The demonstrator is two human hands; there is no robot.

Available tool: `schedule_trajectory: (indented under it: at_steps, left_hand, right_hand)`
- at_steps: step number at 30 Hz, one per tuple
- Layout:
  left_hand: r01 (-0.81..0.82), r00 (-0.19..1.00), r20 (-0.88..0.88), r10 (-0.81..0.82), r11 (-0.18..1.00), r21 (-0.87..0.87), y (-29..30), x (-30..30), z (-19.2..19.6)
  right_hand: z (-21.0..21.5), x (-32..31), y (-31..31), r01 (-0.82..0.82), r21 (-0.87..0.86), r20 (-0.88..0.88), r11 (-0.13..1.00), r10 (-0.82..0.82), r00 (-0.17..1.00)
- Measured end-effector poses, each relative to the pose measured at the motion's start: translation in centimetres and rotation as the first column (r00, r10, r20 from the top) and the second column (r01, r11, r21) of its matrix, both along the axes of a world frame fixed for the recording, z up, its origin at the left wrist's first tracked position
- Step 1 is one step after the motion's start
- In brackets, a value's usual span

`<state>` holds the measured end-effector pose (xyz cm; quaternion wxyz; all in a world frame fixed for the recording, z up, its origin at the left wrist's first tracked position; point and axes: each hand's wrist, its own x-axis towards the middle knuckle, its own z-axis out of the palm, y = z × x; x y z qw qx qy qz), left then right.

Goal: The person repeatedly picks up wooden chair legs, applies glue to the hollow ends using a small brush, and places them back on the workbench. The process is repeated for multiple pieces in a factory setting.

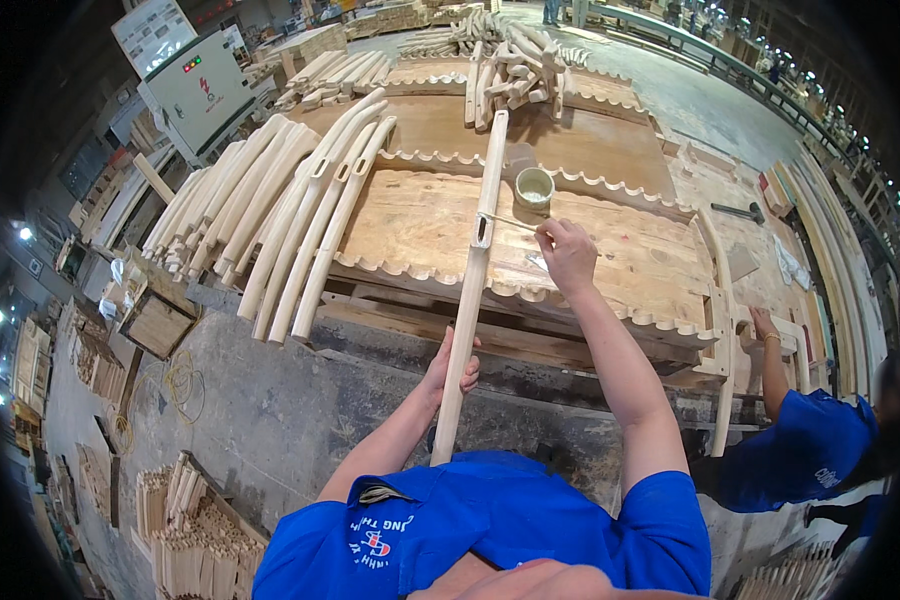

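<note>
A long pale wooden post (pixel 467 330) runs from my body out over the bench, its far end resting across a scalloped rail. My left hand (pixel 448 370) is wrapped around its near part. In my right hand (pixel 568 255) is a thin stick (pixel 513 221), pinched between the fingers. The stick's tip is at an oblong slot (pixel 483 231) in the post; whether it reaches inside I cannot tell. Just beyond my right hand stands a round cup (pixel 534 188) with whitish stuff in it, seemingly glue.
Several curved wooden posts (pixel 270 195) lie side by side at left. Wooden pieces (pixel 518 75) are heaped at the back. A hammer (pixel 738 211) and white cloth (pixel 790 262) lie at right, where another person's hand (pixel 763 324) touches a wooden frame. Cut wood (pixel 190 525) is stacked lower left.
</note>
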<state>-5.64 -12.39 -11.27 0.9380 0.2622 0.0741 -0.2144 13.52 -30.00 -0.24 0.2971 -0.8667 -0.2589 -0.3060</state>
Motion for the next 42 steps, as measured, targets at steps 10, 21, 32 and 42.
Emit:
schedule_trajectory:
  at_steps: [10,21,32,42]
  left_hand:
    - [-0.007,1.000,0.011,0.008,1.000,-0.018,0.1,0.1,-0.5]
    - [-0.011,1.000,0.019,0.012,1.000,-0.028,-0.2,0.1,-0.3]
    - [-0.063,0.998,-0.011,0.065,0.994,0.086,0.0,-0.3,-0.1]
    - [-0.366,0.930,0.287,0.229,0.506,0.781,-3.1,-3.1,4.0]
  right_hand:
    - [-0.4,-1.4,-0.3,-0.093,-0.082,0.092,0.992,0.101,0.991]
    - [-0.3,0.0,-1.1,-0.017,-0.007,0.097,1.000,0.018,0.995]
    - [-0.9,-3.6,-1.8,-0.167,0.063,-0.029,0.984,0.169,0.985]
    - [-0.4,-2.8,-4.3,-0.130,0.574,-0.541,0.809,0.493,0.681]
